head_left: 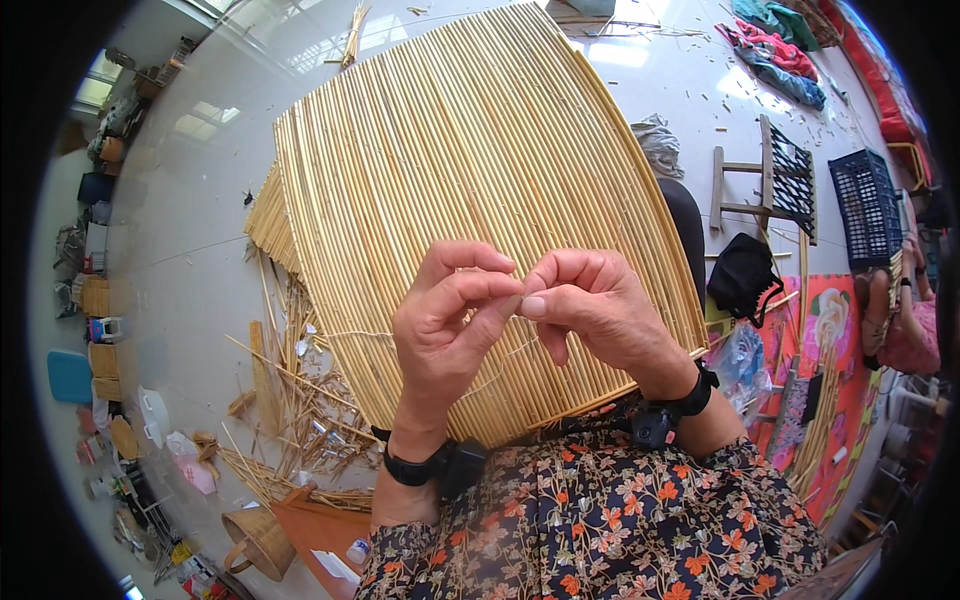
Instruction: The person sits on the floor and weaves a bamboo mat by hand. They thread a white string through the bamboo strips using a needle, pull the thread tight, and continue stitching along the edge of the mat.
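Floral-print fabric (600, 530) is covering the person's torso along the near edge. Just beyond it, the left hand (440, 325) and right hand (605, 320) are coming together, each pinching thumb and index fingertip closed, the tips of both meeting; whether anything thin is sitting between them, one cannot tell. Beneath them a large mat of pale stalks (470, 150) is filling the middle, stretching from the person's lap to the far side. Fine white cord (362, 333) is running across its near part. A second stalk mat (268, 220) is showing under its left edge, with loose straw scraps (300, 400) lying nearer on the floor. A woven basket (258, 540) is resting near left. To the right, a black bag (742, 278) is lying nearer than a wooden chair (785, 185), and a dark blue plastic crate (866, 205) is standing farther right.
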The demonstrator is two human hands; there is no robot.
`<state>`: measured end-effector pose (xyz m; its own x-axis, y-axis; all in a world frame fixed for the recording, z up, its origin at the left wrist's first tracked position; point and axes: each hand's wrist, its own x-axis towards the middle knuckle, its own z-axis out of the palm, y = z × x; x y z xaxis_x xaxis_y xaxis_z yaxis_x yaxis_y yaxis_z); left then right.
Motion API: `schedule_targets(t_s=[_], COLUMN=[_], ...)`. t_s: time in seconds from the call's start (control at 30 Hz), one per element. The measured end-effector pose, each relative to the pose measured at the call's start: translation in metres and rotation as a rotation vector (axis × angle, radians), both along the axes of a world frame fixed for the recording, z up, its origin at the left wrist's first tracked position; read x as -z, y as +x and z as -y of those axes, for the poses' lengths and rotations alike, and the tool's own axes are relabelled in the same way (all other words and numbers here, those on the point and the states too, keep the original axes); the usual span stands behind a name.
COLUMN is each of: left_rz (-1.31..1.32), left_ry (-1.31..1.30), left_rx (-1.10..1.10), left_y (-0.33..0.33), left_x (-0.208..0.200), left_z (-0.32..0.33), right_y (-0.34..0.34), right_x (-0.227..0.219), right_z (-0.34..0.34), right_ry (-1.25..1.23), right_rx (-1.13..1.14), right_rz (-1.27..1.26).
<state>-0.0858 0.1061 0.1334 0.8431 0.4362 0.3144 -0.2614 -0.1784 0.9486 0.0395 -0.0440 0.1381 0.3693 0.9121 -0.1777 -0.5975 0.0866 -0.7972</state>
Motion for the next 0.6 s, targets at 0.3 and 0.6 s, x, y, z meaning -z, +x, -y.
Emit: schedule_targets(t_s=[0.3,0.6], left_rz=[-0.057,-0.158], left_ry=[-0.196,-0.366], left_rx=[-0.023,0.213], left_y=[-0.001,0.001], left_x=[-0.004,0.005], left_z=[0.007,0.004], right_y=[-0.002,-0.004], right_x=[-0.004,-0.006], right_z=[-0.001,0.0], right_ry=[-0.032,-0.053], right_rx=[0.037,0.187], right_rz=[0.021,0.29])
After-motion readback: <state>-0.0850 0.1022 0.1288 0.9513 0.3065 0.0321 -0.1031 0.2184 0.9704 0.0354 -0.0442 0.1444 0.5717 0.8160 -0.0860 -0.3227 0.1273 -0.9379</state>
